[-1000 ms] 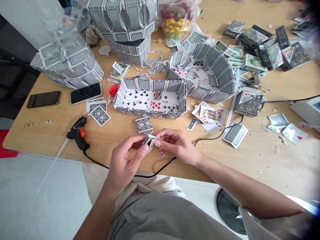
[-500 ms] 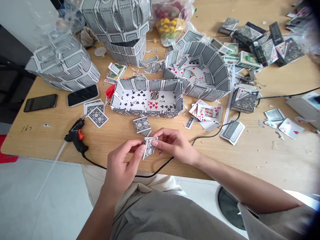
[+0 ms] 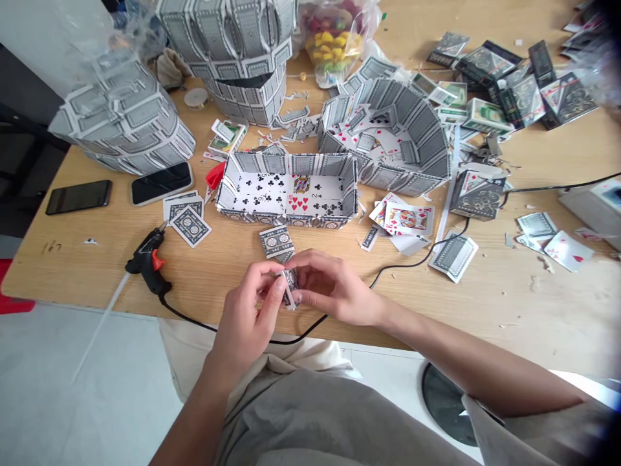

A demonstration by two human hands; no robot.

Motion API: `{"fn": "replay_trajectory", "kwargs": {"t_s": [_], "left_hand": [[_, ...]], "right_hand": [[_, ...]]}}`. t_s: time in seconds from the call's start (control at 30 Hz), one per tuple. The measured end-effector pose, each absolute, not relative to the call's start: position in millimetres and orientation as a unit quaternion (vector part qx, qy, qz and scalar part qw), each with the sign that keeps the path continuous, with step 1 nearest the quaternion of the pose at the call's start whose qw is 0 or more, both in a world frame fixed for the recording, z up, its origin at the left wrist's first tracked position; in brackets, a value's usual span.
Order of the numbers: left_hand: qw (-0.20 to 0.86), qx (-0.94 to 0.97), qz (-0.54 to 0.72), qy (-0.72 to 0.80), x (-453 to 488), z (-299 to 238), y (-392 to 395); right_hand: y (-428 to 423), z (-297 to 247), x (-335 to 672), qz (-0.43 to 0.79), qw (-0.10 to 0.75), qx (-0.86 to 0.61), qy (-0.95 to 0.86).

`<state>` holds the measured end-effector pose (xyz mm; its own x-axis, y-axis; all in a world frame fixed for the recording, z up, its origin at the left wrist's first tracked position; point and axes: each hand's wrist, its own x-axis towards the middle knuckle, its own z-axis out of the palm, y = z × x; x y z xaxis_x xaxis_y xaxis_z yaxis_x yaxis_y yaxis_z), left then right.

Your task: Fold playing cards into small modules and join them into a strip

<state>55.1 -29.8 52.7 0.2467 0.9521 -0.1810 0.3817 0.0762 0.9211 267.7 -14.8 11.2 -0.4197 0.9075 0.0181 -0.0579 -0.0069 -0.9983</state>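
The left hand (image 3: 245, 307) and right hand (image 3: 334, 288) are close together, fingers clamped on a small folded playing card (image 3: 290, 288) above the table. Just beyond lies a flat card piece (image 3: 276, 242), then a rectangular playing-card tray (image 3: 286, 221) with walls standing and its floor lined. A hot glue gun (image 3: 147, 259) rests to the left of the grip, and a curved card wall (image 3: 412, 139) stands farther off, its inside partly strewn with loose cards.

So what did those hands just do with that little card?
The right hand slid left, closer to the left hand, and curled over the folded playing card, which now looks narrower and more upright between them. Neither hand let go. The glue gun and the card box stayed where they were.
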Motion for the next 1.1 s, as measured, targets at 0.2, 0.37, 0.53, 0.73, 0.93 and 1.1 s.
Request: {"fn": "replay_trajectory", "kwargs": {"t_s": [0.2, 0.37, 0.53, 0.73, 0.93, 1.1], "left_hand": [[0.498, 0.606, 0.279, 0.554, 50, 44, -29], [0.521, 0.589, 0.271, 0.555, 48, 44, -30], [0.539, 0.584, 0.272, 0.542, 45, 50, -33], [0.576, 0.553, 0.267, 0.539, 44, 57, -31], [0.575, 0.546, 0.232, 0.563, 39, 58, -28], [0.600, 0.520, 0.201, 0.574, 34, 56, -23]], "right_hand": [[-15, 11, 269, 0.613, 0.338, -0.348, -0.624], [-15, 9, 268, 0.536, 0.328, -0.353, -0.693], [-14, 9, 268, 0.469, 0.371, -0.328, -0.731], [-14, 8, 268, 0.464, 0.384, -0.320, -0.731], [-14, 5, 269, 0.446, 0.384, -0.316, -0.744], [-14, 0, 270, 0.434, 0.378, -0.313, -0.755]]}}
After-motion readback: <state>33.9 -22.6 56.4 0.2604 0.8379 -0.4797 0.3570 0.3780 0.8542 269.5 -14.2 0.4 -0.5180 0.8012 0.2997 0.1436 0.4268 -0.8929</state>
